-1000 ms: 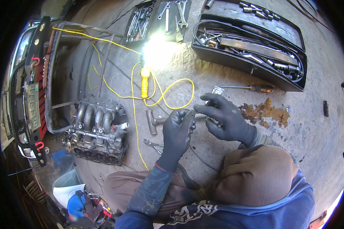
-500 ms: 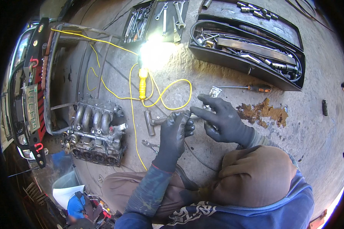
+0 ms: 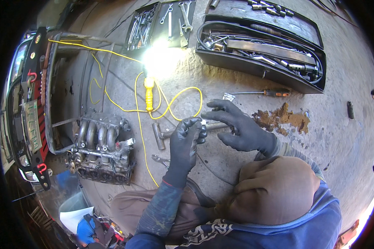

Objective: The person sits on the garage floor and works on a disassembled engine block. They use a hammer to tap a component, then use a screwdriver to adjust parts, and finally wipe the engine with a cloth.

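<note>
My left hand [image 3: 186,141], in a dark glove, is raised with fingers curled round a small shiny piece [image 3: 203,121], too small to name. My right hand [image 3: 241,130], also gloved, is just right of it, fingers spread and holding nothing that I can see. Under both hands lies a metal T-shaped tool [image 3: 158,137] beside pliers [image 3: 158,159]. A lit work lamp with a yellow handle [image 3: 149,94] lies above them among looped yellow cord. An orange-and-black screwdriver [image 3: 278,92] lies beyond my right hand.
An engine head with manifold [image 3: 102,162] sits left, beside a metal frame and bumper [image 3: 40,108]. Toolboxes [image 3: 257,66] and a wrench case [image 3: 133,25] lie at the top. A dark cylinder [image 3: 350,110] is at right. A person in blue [image 3: 85,228] is at lower left.
The view has shifted slightly, moving the floor items up and left in the picture. My right hand's fingers have spread a little; my left hand stays curled at the small piece.
</note>
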A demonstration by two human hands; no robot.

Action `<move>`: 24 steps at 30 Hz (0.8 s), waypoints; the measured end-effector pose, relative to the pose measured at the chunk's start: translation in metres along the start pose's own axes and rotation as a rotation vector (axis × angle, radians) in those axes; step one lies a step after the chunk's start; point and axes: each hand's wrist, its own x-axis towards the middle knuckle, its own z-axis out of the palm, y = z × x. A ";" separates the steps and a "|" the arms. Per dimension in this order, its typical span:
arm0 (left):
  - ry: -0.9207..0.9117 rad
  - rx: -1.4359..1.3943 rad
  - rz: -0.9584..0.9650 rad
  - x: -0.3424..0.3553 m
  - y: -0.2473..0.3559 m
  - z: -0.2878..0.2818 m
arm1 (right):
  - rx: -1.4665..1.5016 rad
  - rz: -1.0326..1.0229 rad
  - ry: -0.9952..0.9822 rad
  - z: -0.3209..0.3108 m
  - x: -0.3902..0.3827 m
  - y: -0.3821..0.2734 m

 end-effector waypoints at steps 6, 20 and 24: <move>-0.007 -0.095 -0.052 0.002 0.002 -0.002 | 0.093 0.044 0.001 0.001 0.001 -0.001; -0.028 -0.284 0.162 0.016 -0.020 -0.010 | 1.307 0.131 -0.070 0.031 -0.003 0.020; -0.006 -0.230 0.221 0.018 -0.025 -0.007 | 1.590 0.268 -0.050 0.036 -0.002 0.014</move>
